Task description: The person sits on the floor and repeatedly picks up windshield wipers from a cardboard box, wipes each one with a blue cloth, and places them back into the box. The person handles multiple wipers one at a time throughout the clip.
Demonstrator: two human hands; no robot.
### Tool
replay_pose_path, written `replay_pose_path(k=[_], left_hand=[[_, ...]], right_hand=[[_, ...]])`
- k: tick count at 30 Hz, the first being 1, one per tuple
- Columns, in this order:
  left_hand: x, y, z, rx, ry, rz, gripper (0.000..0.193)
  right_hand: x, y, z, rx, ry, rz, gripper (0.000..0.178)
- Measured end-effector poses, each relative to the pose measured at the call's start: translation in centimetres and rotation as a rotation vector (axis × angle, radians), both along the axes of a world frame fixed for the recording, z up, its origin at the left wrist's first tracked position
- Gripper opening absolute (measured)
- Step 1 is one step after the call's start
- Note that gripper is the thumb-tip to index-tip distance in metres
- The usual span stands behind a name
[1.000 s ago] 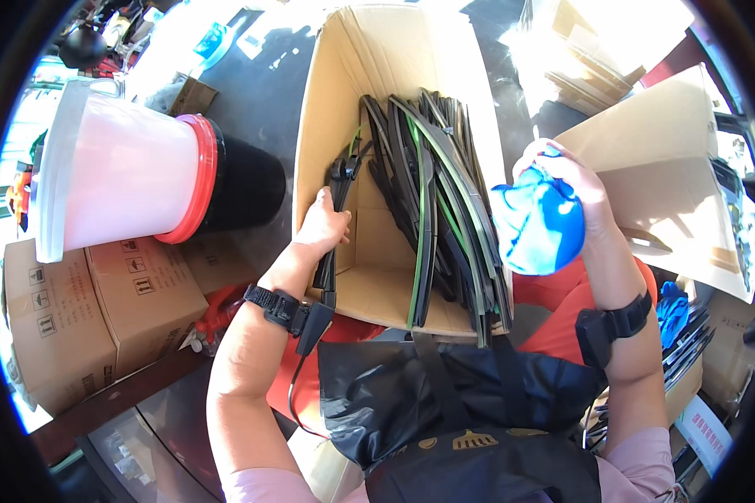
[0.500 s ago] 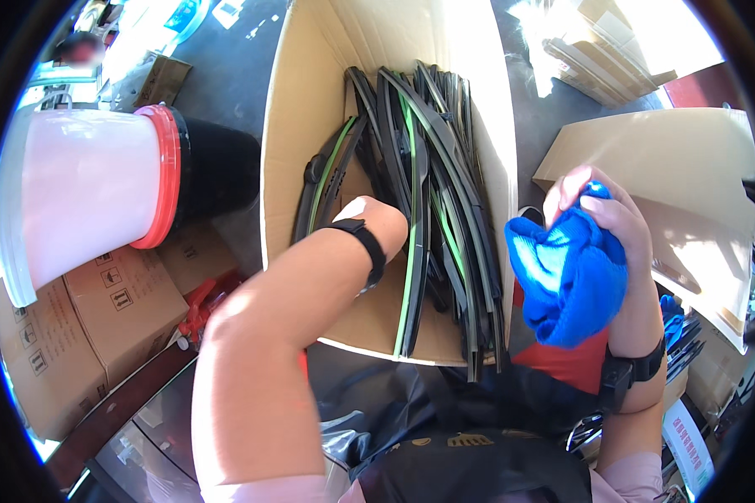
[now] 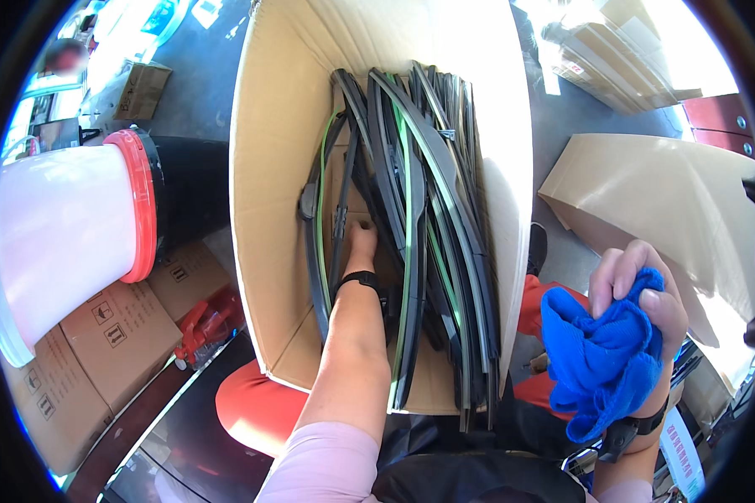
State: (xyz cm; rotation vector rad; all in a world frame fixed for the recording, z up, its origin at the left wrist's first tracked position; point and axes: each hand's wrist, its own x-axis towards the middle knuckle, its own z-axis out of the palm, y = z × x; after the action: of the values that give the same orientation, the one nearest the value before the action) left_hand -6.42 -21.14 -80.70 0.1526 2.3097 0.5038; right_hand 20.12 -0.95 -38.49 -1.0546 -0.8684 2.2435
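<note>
Left hand: reaching deep into the open cardboard box, fingers down among the wiper blades; touching or closing on one near the box floor, but grip hidden by the blades, so cannot tell whether closed or open.
Left wrist: black band just above the hand; pale pink sleeve at the lower edge.
Right hand: held up outside the box on the right, fingers curled tight round a bunched blue cloth; dark strap at the wrist.
Wiper blades: long, black, some with a green strip; lying lengthwise in a loose heap, mostly toward the right half of the box, a few leaning along the left near the reaching hand.
Box: tall, flaps open, standing between the knees; bare cardboard floor showing on the left side.
Done so far, judging from the layout: cloth already in hand and ready; none of the blades lifted clear of the box.
Left to do, as a judgement: picking one blade out of the heap and bringing it to the cloth; the large heap looks untouched.
Around: white bucket with red rim lying at the left over sealed cartons; flattened cardboard sheet on the floor at the right.
</note>
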Motion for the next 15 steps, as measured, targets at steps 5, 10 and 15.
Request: replay_pose_path(k=[5, 10, 15], left_hand=[[2.4, 2.1, 0.8, 0.366, -0.697, 0.517, 0.023], [0.9, 1.2, -0.6, 0.175, -0.534, 0.327, 0.027], [-0.1, 2.5, 2.5, 0.022, 0.175, -0.099, 0.035]], right_hand=[[0.4, 0.1, -0.7, 0.043, -0.028, -0.046, 0.027], [-0.7, -0.2, 0.4, 0.019, -0.088, -0.013, 0.027], [-0.7, -0.7, 0.9, 0.085, -0.101, 0.108, 0.026]])
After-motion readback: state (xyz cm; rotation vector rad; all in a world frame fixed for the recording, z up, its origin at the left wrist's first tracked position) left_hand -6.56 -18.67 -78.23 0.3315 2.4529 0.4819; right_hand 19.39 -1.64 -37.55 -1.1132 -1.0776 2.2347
